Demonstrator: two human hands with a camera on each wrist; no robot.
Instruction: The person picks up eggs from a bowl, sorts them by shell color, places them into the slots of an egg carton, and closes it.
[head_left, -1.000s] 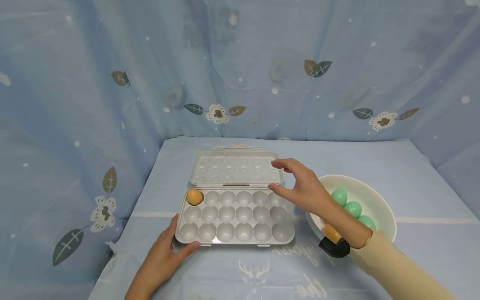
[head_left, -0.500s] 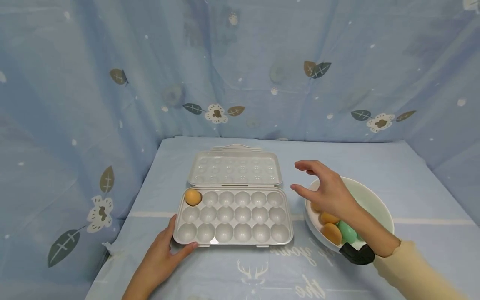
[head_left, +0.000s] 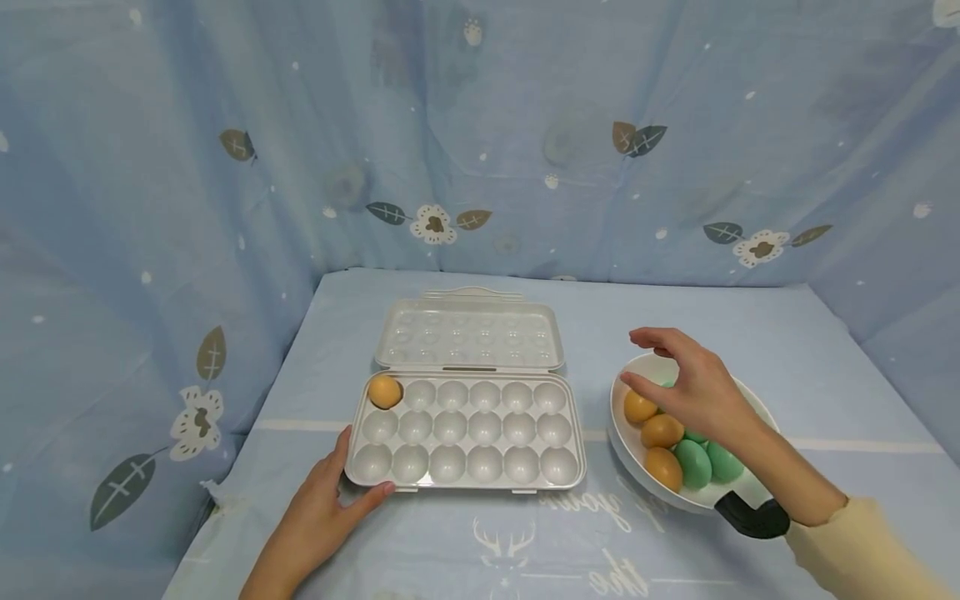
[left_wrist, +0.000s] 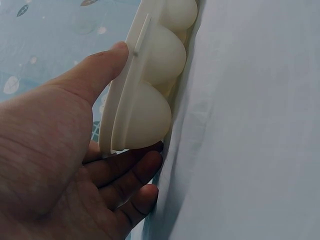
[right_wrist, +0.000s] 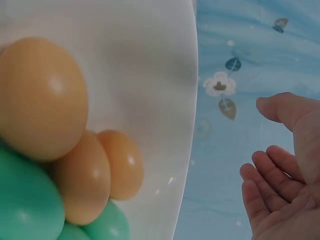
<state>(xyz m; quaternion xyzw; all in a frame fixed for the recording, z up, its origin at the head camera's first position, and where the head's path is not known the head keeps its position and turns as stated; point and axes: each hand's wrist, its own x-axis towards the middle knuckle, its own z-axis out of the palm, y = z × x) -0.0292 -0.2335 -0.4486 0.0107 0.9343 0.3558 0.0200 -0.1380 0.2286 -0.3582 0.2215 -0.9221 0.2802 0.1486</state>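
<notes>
The white egg box [head_left: 467, 485] lies with its lid [head_left: 471, 310] folded back behind it. One orange egg [head_left: 385, 392] sits in its back-left cup; the other cups hold nothing. At the front-left corner my left hand [head_left: 317, 508] grips the box, thumb on the front rim and fingers at the side and underside, as the left wrist view shows. Over the white bowl [head_left: 628, 460] hovers my right hand [head_left: 693, 387], holding nothing, thumb and fingers spread apart. Inside the bowl are orange eggs [right_wrist: 42, 100] and green eggs [right_wrist: 25, 197], some partly covered by the hand and forearm.
A pale blue printed cloth [head_left: 510, 558] covers the table. Behind and at both sides hangs a blue curtain [head_left: 480, 125] with flowers and leaves. A black strap [head_left: 752, 515] is at the right wrist, in front of the bowl.
My right hand has moved right, from above the egg box to above the bowl, uncovering more of the eggs there. The left hand keeps its place at the box corner.
</notes>
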